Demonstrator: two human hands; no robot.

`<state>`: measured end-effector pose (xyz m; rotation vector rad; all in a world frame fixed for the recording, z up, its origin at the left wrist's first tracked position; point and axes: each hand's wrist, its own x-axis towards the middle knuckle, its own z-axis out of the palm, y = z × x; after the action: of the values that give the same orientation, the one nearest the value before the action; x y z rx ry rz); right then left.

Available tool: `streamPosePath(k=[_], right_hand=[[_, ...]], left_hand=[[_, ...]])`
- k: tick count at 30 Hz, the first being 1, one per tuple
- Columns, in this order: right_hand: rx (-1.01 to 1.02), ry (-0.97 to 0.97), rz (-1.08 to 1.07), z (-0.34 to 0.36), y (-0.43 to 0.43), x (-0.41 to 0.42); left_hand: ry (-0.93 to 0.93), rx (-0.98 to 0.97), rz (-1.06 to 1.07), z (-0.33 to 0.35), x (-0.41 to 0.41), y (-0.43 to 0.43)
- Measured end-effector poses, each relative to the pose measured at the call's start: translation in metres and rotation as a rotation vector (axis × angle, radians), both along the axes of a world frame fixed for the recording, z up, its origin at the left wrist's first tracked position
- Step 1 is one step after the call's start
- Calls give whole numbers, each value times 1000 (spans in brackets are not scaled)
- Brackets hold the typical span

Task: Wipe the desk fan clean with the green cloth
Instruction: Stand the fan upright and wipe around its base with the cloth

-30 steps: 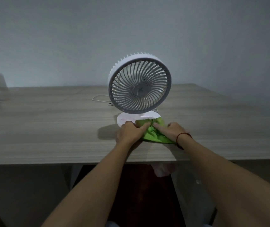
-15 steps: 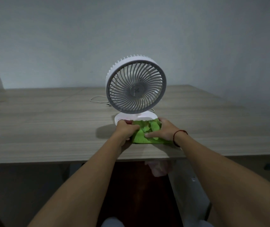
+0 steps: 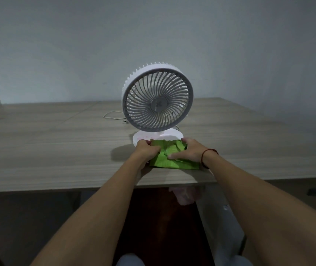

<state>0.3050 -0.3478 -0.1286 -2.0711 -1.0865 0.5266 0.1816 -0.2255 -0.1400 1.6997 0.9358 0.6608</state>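
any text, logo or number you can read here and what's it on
No readable text anywhere.
Desk fan: a small mark on the grille's centre hub, too blurred to read.
Objects at the table's far left edge: cut off and blurred, nothing legible.
Green cloth: no print visible.

One desk fan (image 3: 157, 99) stands just beyond the fingertips of both hands. One green cloth (image 3: 169, 157) lies under and between them. There are two hands: one left hand (image 3: 147, 150) and one right hand (image 3: 188, 151). One red string bracelet (image 3: 207, 155) circles the right wrist. One white cable (image 3: 113, 115) lies well beyond the left hand. One wooden table (image 3: 48, 143) is beneath both hands.
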Motion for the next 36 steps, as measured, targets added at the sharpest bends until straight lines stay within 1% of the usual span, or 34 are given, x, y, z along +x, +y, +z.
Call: streamPosePath(k=[2, 4, 6, 7, 8, 10, 11, 13, 15, 17, 19, 21, 23, 24, 25, 27, 29, 31, 34, 36], right_hand=[[65, -63, -28, 0, 2, 2], [135, -111, -103, -4, 4, 2], [167, -23, -95, -6, 4, 0], [156, 35, -56, -5, 2, -2], [109, 55, -21, -3, 0, -3], [9, 11, -1, -1, 0, 0], [1, -14, -12, 0, 1, 3], [61, -78, -54, -1, 5, 5], [153, -172, -141, -5, 9, 6], [230, -198, -200, -9, 10, 4], [239, -67, -149, -8, 9, 4], [116, 57, -39, -1, 5, 6], [-27, 46, 21, 5, 1, 8], [-41, 37, 18, 6, 2, 9], [-22, 44, -1, 5, 3, 11], [83, 45, -68, 1, 9, 12], [179, -1, -165, -2, 13, 10], [247, -6, -258, -5, 18, 8], [363, 76, -372, -7, 20, 5], [386, 219, -311, -6, 17, 4]], left_hand=[[-9, 12, 6, -3, 1, 0], [-10, 22, 12, -4, 1, 0], [-10, 29, 10, -4, 2, 1], [-10, 29, 8, -5, 2, 1], [-8, 29, 7, -5, 2, 2], [5, 32, 7, -5, 2, 2], [7, 30, 7, -5, 3, 2], [6, 26, 5, -6, 3, 2], [14, 34, 2, -5, 3, 2], [28, 43, 4, -4, 3, 3], [31, 42, 6, -3, 3, 3], [29, 30, 6, -3, 3, 4], [29, 34, 16, -4, 4, 4], [32, 37, 27, -4, 5, 4], [36, 37, 36, -4, 5, 3], [30, 32, 51, -3, 7, 3], [-13, 10, 87, -3, 11, 1], [-57, 16, 147, -2, 16, -2], [-35, 102, 210, -3, 18, -7], [9, 204, 207, -4, 15, -7]])
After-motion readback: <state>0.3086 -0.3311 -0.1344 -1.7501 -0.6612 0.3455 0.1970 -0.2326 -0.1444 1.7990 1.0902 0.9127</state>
